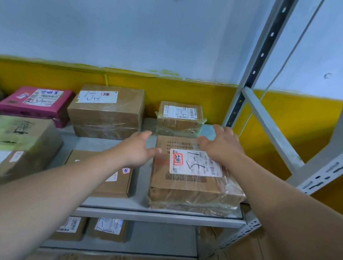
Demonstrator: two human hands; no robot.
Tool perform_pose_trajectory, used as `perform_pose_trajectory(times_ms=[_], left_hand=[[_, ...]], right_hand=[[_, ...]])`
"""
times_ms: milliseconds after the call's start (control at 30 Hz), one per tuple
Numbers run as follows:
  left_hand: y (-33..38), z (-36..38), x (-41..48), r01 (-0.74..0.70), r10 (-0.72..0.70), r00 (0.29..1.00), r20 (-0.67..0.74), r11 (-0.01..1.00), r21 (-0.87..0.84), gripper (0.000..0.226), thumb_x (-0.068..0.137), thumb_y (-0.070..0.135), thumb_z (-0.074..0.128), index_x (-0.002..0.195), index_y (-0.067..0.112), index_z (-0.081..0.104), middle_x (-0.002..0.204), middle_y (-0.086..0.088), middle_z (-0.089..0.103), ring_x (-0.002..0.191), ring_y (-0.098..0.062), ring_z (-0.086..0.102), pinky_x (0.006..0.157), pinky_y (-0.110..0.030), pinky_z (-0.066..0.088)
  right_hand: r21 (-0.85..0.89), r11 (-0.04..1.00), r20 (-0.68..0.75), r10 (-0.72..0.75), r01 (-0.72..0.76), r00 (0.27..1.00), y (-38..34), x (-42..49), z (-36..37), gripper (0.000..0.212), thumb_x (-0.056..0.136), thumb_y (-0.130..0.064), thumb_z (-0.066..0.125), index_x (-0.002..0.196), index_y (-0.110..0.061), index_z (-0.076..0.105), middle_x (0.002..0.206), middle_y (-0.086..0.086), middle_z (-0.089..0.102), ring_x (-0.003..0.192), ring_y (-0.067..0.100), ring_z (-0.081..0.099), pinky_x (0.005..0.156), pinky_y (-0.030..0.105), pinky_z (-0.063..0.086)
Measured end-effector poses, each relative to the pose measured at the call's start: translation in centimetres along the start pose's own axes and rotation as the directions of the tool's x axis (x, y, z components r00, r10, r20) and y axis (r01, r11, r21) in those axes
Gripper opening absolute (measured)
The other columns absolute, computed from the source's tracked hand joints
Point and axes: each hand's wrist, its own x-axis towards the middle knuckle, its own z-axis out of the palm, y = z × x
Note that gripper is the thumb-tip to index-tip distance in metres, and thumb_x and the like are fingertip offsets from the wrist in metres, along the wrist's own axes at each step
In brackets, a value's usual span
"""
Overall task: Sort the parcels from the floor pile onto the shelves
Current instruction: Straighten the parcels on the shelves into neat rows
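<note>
Head view: taped parcel (193,179) lies flat on the shelf (151,213) at the front right corner, label up (likely so the code can be read). Left hand (137,150) and right hand (220,146) flank its far end. Both grips are open, fingers spread, holding nothing; contact unclear. Its front edge is near the shelf lip. A bare strip lies to its left, and a small box (179,119) sits just behind.

Bare left grip (137,149) and right grip (220,145); forearms (60,181) bare, apparently sleeveless.
</note>
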Motion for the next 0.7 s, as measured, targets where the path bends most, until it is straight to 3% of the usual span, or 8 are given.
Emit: perform_pose_trajectory(times_ms=[200, 400, 467, 533, 633, 700], left_hand=[[0.1, -1.3, 4.8, 0.009, -0.009, 1.000, -0.015, 0.999, -0.053, 0.076, 0.095, 0.051, 0.050, 0.155, 0.020, 0.016, 0.161, -0.005, 0.019, 0.143, -0.027, 0.029, 0.113, -0.038, 0.029], [1.5, -0.5, 11.0, 0.049, -0.057, 0.998, -0.029, 0.971, -0.233, 0.059, 0.097, 0.038, 0.054, 0.150, 0.022, 0.031, 0.153, -0.001, 0.037, 0.134, -0.022, 0.043, 0.099, -0.029, 0.035], [1.8, -0.1, 12.9, 0.073, -0.082, 0.996, -0.019, 0.955, -0.287, 0.058, 0.097, 0.032, 0.056, 0.149, 0.021, 0.032, 0.152, -0.002, 0.039, 0.134, -0.022, 0.042, 0.103, -0.029, 0.035], [1.8, 0.1, 14.5, 0.109, -0.122, 0.992, -0.020, 0.940, -0.324, 0.065, 0.096, 0.030, 0.058, 0.151, 0.016, 0.026, 0.153, -0.004, 0.035, 0.137, -0.023, 0.038, 0.108, -0.031, 0.031], [1.4, 0.6, 16.4, 0.179, -0.186, 0.982, 0.018, 0.907, -0.381, 0.084, 0.096, 0.032, 0.058, 0.155, 0.014, 0.003, 0.160, -0.004, 0.022, 0.144, -0.024, 0.028, 0.114, -0.033, 0.024], [1.5, 0.9, 17.1, 0.198, -0.195, 0.980, 0.047, 0.898, -0.393, 0.084, 0.097, 0.031, 0.056, 0.156, 0.014, -0.001, 0.159, -0.001, 0.025, 0.143, -0.022, 0.029, 0.112, -0.029, 0.025]], right_hand=[[0.014, 1.000, 0.026, -0.009, 0.008, 1.000, -1.5, 5.7, -0.1, 0.077, 0.097, -0.061, 0.040, 0.158, -0.019, 0.018, 0.162, 0.011, 0.021, 0.149, 0.033, 0.018, 0.117, 0.050, 0.026], [-0.001, 0.999, 0.088, -0.034, 0.034, 0.996, -2.1, 14.1, 1.2, 0.074, 0.098, -0.057, 0.041, 0.157, -0.019, 0.018, 0.158, 0.015, 0.027, 0.145, 0.036, 0.026, 0.114, 0.050, 0.030], [0.011, 0.999, 0.115, -0.039, 0.037, 0.993, -2.0, 16.4, 2.1, 0.071, 0.098, -0.055, 0.043, 0.156, -0.022, 0.020, 0.154, 0.016, 0.032, 0.140, 0.038, 0.032, 0.110, 0.050, 0.034], [0.035, 0.999, 0.133, -0.037, 0.033, 0.990, -1.9, 18.1, 3.0, 0.068, 0.098, -0.053, 0.045, 0.155, -0.023, 0.023, 0.150, 0.018, 0.036, 0.135, 0.039, 0.038, 0.108, 0.049, 0.038], [0.068, 0.997, 0.164, -0.031, 0.020, 0.986, -1.8, 19.6, 3.9, 0.064, 0.099, -0.050, 0.045, 0.154, -0.023, 0.026, 0.146, 0.020, 0.036, 0.132, 0.039, 0.042, 0.108, 0.045, 0.039], [0.092, 0.996, 0.169, -0.025, 0.009, 0.985, -1.7, 20.1, 4.2, 0.064, 0.099, -0.049, 0.046, 0.154, -0.023, 0.025, 0.145, 0.020, 0.037, 0.129, 0.039, 0.046, 0.107, 0.044, 0.041]])
